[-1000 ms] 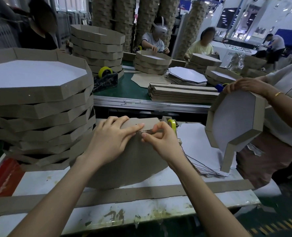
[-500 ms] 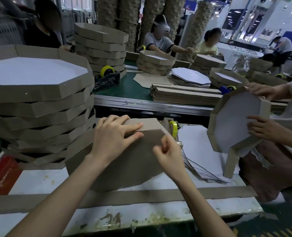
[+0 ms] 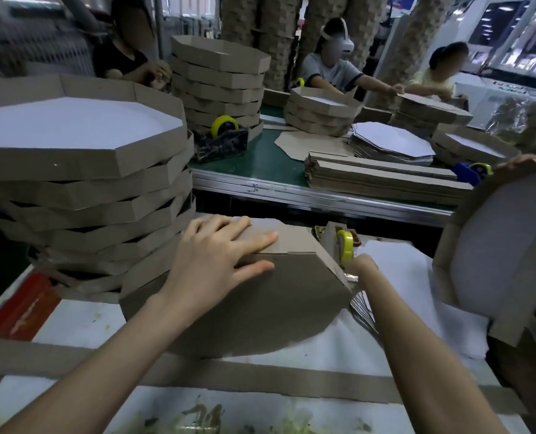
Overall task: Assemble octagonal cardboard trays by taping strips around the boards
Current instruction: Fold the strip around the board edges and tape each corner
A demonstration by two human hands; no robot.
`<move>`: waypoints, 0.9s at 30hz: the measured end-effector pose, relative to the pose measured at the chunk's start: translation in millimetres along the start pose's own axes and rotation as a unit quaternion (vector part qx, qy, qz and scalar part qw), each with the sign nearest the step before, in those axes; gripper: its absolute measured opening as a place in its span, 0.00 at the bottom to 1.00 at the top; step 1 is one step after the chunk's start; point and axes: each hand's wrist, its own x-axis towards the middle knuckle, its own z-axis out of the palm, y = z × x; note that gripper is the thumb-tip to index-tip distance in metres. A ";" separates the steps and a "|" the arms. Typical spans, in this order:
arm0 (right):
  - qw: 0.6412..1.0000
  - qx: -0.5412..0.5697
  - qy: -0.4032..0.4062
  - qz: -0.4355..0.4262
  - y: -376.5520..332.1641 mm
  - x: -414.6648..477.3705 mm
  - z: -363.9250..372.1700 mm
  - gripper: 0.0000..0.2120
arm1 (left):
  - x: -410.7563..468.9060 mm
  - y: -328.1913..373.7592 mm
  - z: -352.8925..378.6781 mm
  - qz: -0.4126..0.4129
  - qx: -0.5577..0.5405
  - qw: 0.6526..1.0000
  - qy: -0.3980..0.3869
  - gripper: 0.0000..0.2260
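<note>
Now | one tray (image 3: pixel 260 296) stands tilted on the surface (image 3: pixel 84 321) | our left hand (image 3: pixel 216 261) presses it, grip flat, fingers straight | our right hand (image 3: pixel 362 266) sits at one tape roll (image 3: pixel 345 245), grip we cannot tell

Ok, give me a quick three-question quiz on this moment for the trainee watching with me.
1. True or false: the left hand lies with straight fingers on the brown octagonal cardboard tray being assembled.
2. Fill in: the tall stack of finished brown octagonal trays stands to that tray's ___.
3. The right hand is at: A that stack; B the yellow tape roll; C the long loose cardboard strip lying nearest the camera.
Key: 1 true; 2 left; 3 B.
</note>
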 end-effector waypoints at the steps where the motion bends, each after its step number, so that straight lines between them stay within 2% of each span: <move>1: 1.000 -0.007 -0.020 0.016 3.5 7.5 5.1 0.16 | 0.4 -0.9 1.1 0.013 0.020 1.000 0.006 0.23; 3: 0.998 0.001 -0.043 0.037 7.3 15.8 14.2 0.13 | 2.3 -2.3 3.0 0.038 0.054 0.998 0.012 0.23; 6: 0.999 -0.017 -0.015 0.043 6.3 20.5 21.6 0.14 | 7.7 -5.6 4.1 0.045 0.052 0.998 0.006 0.24; 9: 0.998 -0.009 -0.004 0.056 6.3 24.9 23.2 0.10 | 11.4 -8.4 5.6 0.043 0.043 0.998 -0.002 0.24; 11: 0.997 0.036 -0.020 0.063 3.5 30.5 18.2 0.07 | 16.3 -9.3 6.4 0.043 0.044 0.998 -0.012 0.24; 13: 0.985 0.146 -0.050 0.076 -0.3 34.3 9.5 0.08 | 22.5 -8.0 6.9 0.047 0.047 0.998 -0.020 0.25; 15: 0.956 0.273 -0.062 0.088 -4.4 31.7 0.3 0.11 | 27.7 -5.0 7.8 0.050 0.051 0.997 -0.026 0.25; 18: 0.918 0.390 -0.036 0.071 2.5 22.7 0.7 0.08 | 33.1 -0.9 9.2 0.052 0.051 0.997 -0.034 0.23; 23: 0.889 0.453 0.036 0.051 53.8 11.2 27.7 0.08 | 35.8 0.0 9.9 0.052 0.038 0.997 -0.034 0.26; 27: 0.907 0.418 0.054 0.010 79.4 4.2 48.4 0.08 | 33.0 -4.1 9.7 0.038 0.021 0.998 -0.035 0.26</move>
